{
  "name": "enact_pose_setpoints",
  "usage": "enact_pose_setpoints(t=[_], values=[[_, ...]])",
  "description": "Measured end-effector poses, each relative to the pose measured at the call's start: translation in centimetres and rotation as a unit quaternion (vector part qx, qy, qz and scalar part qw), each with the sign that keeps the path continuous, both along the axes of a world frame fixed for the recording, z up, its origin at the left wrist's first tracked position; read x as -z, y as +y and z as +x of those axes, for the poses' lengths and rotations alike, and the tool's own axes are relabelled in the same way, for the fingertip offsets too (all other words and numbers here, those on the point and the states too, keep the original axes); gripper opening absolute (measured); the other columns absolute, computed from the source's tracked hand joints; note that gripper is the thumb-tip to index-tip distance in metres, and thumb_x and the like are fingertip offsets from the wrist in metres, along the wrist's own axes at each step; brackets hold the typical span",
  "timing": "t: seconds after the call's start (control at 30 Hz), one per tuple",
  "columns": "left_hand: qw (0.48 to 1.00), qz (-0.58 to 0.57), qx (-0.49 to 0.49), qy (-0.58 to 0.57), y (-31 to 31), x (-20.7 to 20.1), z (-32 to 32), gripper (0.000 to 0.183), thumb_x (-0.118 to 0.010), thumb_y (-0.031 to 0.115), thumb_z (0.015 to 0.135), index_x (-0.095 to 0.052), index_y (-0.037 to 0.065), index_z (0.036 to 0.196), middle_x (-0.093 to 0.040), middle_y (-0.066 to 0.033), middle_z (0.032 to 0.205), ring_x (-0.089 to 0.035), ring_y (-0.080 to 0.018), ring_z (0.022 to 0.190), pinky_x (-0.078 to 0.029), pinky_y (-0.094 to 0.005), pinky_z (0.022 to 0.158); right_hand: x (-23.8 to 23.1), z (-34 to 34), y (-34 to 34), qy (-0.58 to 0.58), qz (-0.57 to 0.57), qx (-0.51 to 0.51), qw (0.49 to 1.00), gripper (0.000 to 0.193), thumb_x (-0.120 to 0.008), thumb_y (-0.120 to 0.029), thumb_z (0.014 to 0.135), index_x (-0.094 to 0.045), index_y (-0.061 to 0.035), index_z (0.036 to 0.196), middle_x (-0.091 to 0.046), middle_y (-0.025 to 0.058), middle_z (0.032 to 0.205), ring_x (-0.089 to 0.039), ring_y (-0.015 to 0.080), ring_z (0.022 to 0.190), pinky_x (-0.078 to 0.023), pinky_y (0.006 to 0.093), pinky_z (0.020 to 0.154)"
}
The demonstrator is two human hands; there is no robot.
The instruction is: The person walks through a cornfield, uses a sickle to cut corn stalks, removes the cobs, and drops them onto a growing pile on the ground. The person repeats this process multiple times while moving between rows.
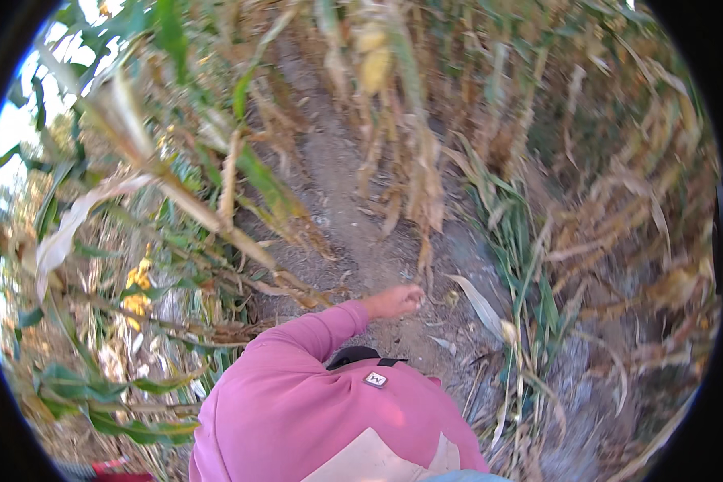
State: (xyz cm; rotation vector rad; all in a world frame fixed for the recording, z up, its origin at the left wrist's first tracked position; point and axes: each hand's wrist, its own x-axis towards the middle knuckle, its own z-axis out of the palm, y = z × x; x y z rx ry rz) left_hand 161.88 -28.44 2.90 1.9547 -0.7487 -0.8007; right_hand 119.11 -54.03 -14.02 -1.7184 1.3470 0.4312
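Over bare soil (341,193), the left hand (396,300) hangs with fingers half curled; I cannot tell whether it holds anything. Left of it slants 1 tan cornstalk (249,247); a firm, low grasp would probably handle it best, clear of dried leaves (430,201).

Our left arm (309,336), in a pink sleeve (341,320), reaches forward of our torso (297,410) and angles across toward the right. Our bare left hand (392,301) extends past the cuff, its fingers (414,294) seeming curled inward, their grip too small to make out.
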Motion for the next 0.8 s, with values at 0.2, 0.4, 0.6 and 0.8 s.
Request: enact_pose_setpoints(t=[0.2,0.4,0.6,0.8], values=[[0.929,-0.161,-0.317,-0.106,13.4,-8.6,4.0,0.032,-0.058,0.010,0.086,-0.050,0.001,0.115,-0.060,-0.0079,0.096,-0.059,-0.0158,0.090,-0.047,-0.0287,0.081,-0.3,9.0,4.8,-0.020,0.022,-0.039,0.999,0.033,-0.066,-0.025,0.075,-0.055,0.0021,0.090,-0.056,0.0117,0.062,-0.056,0.0231,0.054,-0.044,0.0385,0.048],[0.828,-0.292,-0.388,-0.281,26.4,-17.9,0.8,0.021,-0.057,0.004,0.085,-0.053,0.002,0.106,-0.059,-0.0063,0.092,-0.058,-0.0123,0.087,-0.049,-0.0239,0.074,-2.0,18.0,13.6,-0.078,0.059,-0.109,0.989,0.029,-0.066,-0.021,0.076,-0.053,0.0012,0.089,-0.053,0.0087,0.059,-0.053,0.0200,0.050,-0.043,0.0360,0.045],[0.722,-0.377,-0.450,-0.366,34.6,-23.3,-1.5,0.035,-0.058,0.009,0.085,-0.046,0.002,0.116,-0.052,-0.0076,0.106,-0.051,-0.0128,0.094,-0.043,-0.0274,0.084,-5.7,25.5,21.5,-0.120,0.153,-0.200,0.960,0.023,-0.066,-0.016,0.077,-0.050,-0.0023,0.085,-0.049,0.0042,0.054,-0.049,0.0144,0.044,-0.040,0.0315,0.040],[0.711,-0.350,-0.418,-0.445,39.9,-29.6,5.9,0.061,-0.061,0.016,0.083,-0.031,-0.002,0.134,-0.043,-0.0162,0.128,-0.043,-0.0262,0.118,-0.034,-0.0383,0.101,-5.1,26.2,24.6,-0.113,0.071,-0.383,0.914,0.033,-0.067,-0.030,0.074,-0.056,0.0011,0.082,-0.058,0.0117,0.063,-0.059,0.0220,0.055,-0.047,0.0356,0.052]])
